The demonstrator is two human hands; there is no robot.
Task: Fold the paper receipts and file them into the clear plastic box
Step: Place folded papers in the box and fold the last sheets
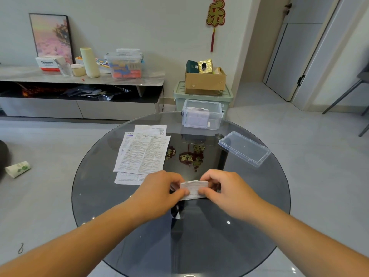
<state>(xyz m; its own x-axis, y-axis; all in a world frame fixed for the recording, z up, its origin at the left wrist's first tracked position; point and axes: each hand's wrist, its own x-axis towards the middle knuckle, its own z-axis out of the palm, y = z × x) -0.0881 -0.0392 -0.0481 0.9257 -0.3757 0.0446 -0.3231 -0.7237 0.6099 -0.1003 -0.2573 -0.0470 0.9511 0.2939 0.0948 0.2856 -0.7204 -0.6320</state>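
A small folded paper receipt (pixel 194 189) lies low over the round glass table (pixel 119 226), held at both ends. My left hand (pixel 159 191) pinches its left end and my right hand (pixel 223 188) pinches its right end. A stack of unfolded printed receipts (pixel 142 154) lies flat on the table to the left of my hands. The clear plastic box (pixel 202 114) stands open at the table's far edge with folded papers inside. Its clear lid (pixel 244 148) lies on the table to the right.
Behind the table stand a green storage bin (pixel 179 94) with a cardboard box (pixel 205 81) on top. A low cabinet (pixel 79 108) with containers runs along the left wall. A paper roll (pixel 17 168) lies on the floor at left. A chair (pixel 347 92) is at far right.
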